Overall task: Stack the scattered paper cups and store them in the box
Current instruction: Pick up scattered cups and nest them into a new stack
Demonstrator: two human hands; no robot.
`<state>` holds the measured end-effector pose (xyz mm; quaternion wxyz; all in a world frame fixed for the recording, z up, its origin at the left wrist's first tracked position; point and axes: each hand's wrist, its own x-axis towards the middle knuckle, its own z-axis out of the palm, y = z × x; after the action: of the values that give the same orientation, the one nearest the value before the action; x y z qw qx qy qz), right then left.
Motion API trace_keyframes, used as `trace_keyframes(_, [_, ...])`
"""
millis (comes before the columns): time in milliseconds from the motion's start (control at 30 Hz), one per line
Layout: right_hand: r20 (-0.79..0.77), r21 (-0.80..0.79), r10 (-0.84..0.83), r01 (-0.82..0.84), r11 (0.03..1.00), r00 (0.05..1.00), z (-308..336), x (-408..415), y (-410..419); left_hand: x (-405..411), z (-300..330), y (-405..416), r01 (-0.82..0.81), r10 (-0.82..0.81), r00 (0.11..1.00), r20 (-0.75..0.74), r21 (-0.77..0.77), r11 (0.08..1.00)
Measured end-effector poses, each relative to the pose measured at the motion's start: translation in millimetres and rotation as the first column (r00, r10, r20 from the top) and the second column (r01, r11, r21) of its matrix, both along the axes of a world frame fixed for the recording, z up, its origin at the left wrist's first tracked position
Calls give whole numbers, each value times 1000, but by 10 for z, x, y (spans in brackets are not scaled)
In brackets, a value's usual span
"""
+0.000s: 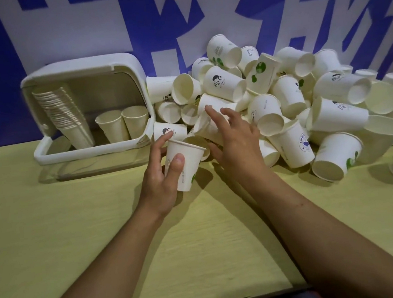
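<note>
Mid-stacking: left hand (162, 176) wrapped round an upright paper cup (184, 165), thumb across its front. Right hand (234, 136), fingers spread, closing over a second cup (206, 127) at the edge of the heap (294, 105) (grip not yet certain). Next: probably nesting it, then over to the box (86, 111), already holding a tall stack (63, 113).

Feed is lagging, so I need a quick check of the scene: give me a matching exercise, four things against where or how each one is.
Things:
1. left hand
2. right hand
3. tall stack of cups
4. white box

States:
A. leaning inside the box, on its left side
B. lying on its side, opening toward the camera
C. holding one cup
D. fingers spread, reaching into the loose pile

Pairs: 1-C, 2-D, 3-A, 4-B
</note>
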<state>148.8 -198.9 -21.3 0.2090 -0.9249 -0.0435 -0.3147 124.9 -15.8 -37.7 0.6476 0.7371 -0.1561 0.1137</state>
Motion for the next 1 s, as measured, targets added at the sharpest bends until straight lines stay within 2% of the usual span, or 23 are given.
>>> trace_keyframes(200, [-62, 23, -20, 22, 1000, 998, 16, 44, 23, -51, 17, -35, 47, -45, 997, -69, 23, 999])
trace_keyframes(333, [29, 158, 71, -74, 985, 997, 18, 1, 3, -58, 27, -38, 61, -59, 995, -81, 25, 998])
trace_keyframes(500, [227, 487, 241, -324, 811, 944, 122, -121, 14, -67, 28, -30, 83, -84, 994, -71, -21, 996])
trace_keyframes(567, [221, 598, 292, -366, 714, 931, 141, -174, 35, -71, 27, -38, 94, -95, 993, -68, -6, 996])
trace_keyframes(633, [172, 645, 346, -371, 668, 922, 141, -223, 68, -73, 23, -45, 105, -105, 992, -70, -5, 994])
trace_keyframes(767, [49, 634, 445, -372, 678, 894, 83, -305, 149, -73, 45, -30, 70, -69, 997, -32, 3, 998])
trace_keyframes(867, [6, 521, 451, -388, 760, 893, 28, -317, 151, -74, 103, -4, 23, -23, 1000, 14, -50, 998])
trace_keyframes(933, [38, 443, 419, -391, 807, 907, 14, -302, 135, -80, 119, 4, 11, -10, 1000, 23, -51, 999])
trace_keyframes(1000, [144, 387, 321, -352, 852, 936, 47, -281, 103, -88, 109, -4, 19, -18, 1000, 14, -38, 999])
